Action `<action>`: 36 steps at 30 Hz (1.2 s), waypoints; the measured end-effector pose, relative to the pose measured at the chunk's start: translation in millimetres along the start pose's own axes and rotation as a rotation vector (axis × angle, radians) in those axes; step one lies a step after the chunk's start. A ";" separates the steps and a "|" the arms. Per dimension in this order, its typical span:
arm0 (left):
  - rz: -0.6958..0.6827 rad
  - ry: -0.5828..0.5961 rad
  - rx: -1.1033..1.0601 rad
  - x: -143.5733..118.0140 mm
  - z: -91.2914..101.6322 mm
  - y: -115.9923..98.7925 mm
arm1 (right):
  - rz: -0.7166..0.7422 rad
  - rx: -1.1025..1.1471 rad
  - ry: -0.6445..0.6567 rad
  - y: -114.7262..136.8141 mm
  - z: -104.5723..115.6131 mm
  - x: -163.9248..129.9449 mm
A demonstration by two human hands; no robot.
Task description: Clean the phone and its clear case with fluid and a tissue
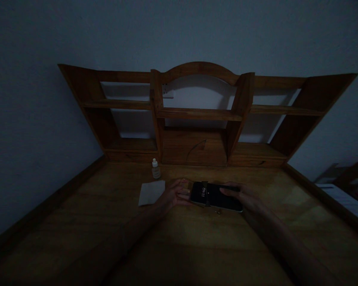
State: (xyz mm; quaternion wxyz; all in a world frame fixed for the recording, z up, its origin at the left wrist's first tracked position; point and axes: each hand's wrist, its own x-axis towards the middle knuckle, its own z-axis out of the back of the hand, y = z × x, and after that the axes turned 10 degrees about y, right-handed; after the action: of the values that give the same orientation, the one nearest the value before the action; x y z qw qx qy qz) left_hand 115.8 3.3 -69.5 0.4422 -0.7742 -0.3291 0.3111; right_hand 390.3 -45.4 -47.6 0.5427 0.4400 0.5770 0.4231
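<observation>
A dark smartphone with a lit clock on its screen lies flat on the wooden desk. My left hand holds its left end with the fingertips. My right hand grips its right end, fingers over the top edge. A thin dark strip crosses the phone near its left third; what it is I cannot tell. A small white cloth or paper square lies just left of my left hand. A small white bottle stands upright behind the square.
A wooden shelf unit with bare compartments rises at the back of the desk against the wall. Raised wooden rims run along the desk's left and right sides. A bed edge shows at the far right. The room is dim.
</observation>
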 end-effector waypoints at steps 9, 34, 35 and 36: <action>-0.026 0.113 0.091 -4.9 4.1 1.4 | 0.022 -0.033 -0.021 -4.2 3.6 3.2; -0.040 0.140 0.094 -7.0 2.2 -0.6 | 0.102 -0.134 0.113 -6.4 -1.1 3.2; -0.047 0.140 0.087 -6.9 2.8 0.2 | 0.109 -0.148 0.108 -5.1 -1.6 2.5; -0.051 0.142 0.083 -6.8 3.2 1.0 | 0.110 -0.157 0.105 -4.2 -2.0 2.0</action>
State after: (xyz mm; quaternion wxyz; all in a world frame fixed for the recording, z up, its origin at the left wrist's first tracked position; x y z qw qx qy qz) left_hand 109.6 -0.9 -70.4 0.5040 -0.7667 -0.3032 0.2574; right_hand 388.1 -44.5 -52.1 0.5206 0.4044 0.5447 0.5184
